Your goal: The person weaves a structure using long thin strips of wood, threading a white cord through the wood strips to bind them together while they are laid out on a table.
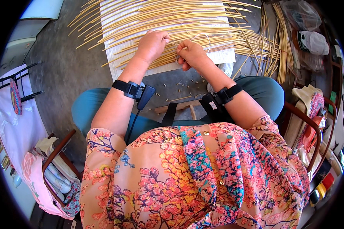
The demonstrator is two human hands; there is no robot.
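Long pale yellow reed sticks (137, 17) lie in a row across a white board (112, 53), their ends sticking out past it, with a thin white string (208, 42) among them. My left hand (152, 46) is over the sticks, fingers curled closed at the string, which runs from there toward the other hand. My right hand (191, 55) is just to its right, thumb and fingers closed on the string, which forms a loose loop above it. The sticks just under my fingers are partly hidden.
A bundle of longer sticks (279, 53) lies at right near plastic bags (311, 42). Wood pieces (179, 107) and scraps lie on the grey floor (49, 84) below the board. Chairs with cloths (309, 99) stand either side; a black metal rack (25, 97) is at left.
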